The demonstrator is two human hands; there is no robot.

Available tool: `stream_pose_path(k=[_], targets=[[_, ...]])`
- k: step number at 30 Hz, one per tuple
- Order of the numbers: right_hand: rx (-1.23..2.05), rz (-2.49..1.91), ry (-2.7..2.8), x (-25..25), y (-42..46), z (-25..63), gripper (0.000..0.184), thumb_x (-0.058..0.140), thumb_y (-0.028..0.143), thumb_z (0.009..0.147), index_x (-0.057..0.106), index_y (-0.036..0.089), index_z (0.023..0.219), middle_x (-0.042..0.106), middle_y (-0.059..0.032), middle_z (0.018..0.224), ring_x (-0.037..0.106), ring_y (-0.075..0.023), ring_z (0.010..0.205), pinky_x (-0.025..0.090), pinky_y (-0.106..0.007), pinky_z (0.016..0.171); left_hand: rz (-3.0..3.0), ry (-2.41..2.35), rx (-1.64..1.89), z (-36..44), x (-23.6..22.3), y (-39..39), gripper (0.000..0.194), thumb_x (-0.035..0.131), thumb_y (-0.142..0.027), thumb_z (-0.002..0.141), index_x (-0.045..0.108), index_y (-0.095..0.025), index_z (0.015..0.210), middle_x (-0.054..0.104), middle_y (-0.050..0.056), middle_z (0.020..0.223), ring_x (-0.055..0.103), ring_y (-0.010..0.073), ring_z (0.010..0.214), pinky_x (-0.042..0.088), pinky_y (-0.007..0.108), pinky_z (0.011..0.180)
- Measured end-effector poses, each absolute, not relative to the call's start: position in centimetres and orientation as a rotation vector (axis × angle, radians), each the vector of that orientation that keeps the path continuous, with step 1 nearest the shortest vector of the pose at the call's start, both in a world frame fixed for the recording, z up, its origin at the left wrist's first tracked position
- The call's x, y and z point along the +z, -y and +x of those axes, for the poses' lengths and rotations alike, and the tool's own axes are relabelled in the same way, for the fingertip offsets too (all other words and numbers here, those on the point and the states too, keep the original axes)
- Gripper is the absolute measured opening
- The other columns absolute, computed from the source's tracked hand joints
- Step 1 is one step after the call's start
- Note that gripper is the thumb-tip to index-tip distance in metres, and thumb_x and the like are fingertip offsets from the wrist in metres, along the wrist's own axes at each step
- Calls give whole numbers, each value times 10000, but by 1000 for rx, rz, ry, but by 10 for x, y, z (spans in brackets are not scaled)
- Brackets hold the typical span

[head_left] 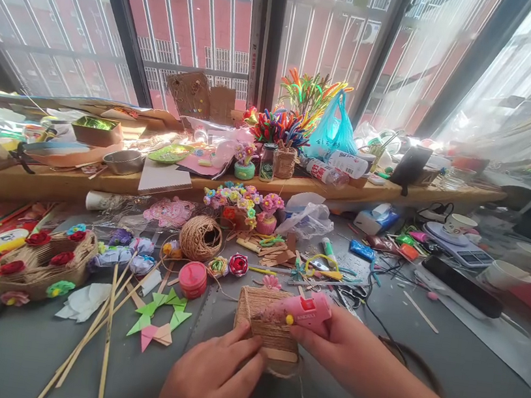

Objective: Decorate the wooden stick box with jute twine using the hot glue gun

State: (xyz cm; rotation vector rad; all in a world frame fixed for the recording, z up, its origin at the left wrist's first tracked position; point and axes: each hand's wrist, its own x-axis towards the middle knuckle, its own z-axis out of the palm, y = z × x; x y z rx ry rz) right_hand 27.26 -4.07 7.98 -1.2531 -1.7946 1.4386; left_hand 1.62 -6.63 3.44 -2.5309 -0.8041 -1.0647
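Note:
My right hand [319,338] is wrapped round a pink hot glue gun [311,311], its nozzle pointing left over a small box wound with twine [265,344]. A bare brown cardboard strip shows along the box's near edge. At the box's left side, my left hand [221,371] grips it with bent fingers; the thumb is mostly hidden. Loose twine trails from the box toward the front edge. Behind it lie a pink paper flower [271,282] and a red rolled-paper rose [238,264].
A ball of twine [201,237] and a red round tub [192,279] stand behind left. Several wooden sticks [108,335] and a folded-paper ring [151,311] lie left. Scissors [350,296] and a dark cable [372,286] are at right. A cluttered wooden ledge [227,187] runs below the windows.

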Motion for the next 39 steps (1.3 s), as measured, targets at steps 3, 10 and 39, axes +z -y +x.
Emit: stream_pose_path(k=[3,10,39], targets=[[1465,-1230,1778,77,41,276,471,631,525,1027,745,232,1378,785,-69,1361,735,-322,1232,557,-426,1109,-2547,817,-1057,15,31,67,320,441,-132,1107,745,-203,1175,861,25,1134,799,215,1155,606,237,895],[1480,-1199,1762,75,41,281,471,660,485,1017,717,246,1419,755,-77,1415,692,-340,1316,505,-490,1181,-2584,828,-1038,10,18,70,305,509,-110,1079,735,-210,1257,841,45,1189,763,245,1232,601,271,914],[1472,-1183,1752,75,50,284,407,684,465,1016,763,255,1355,782,-81,1356,720,-330,1257,556,-466,1118,-2590,799,-1243,22,33,65,241,526,-106,1084,762,-149,1115,772,51,866,695,175,854,621,248,844]])
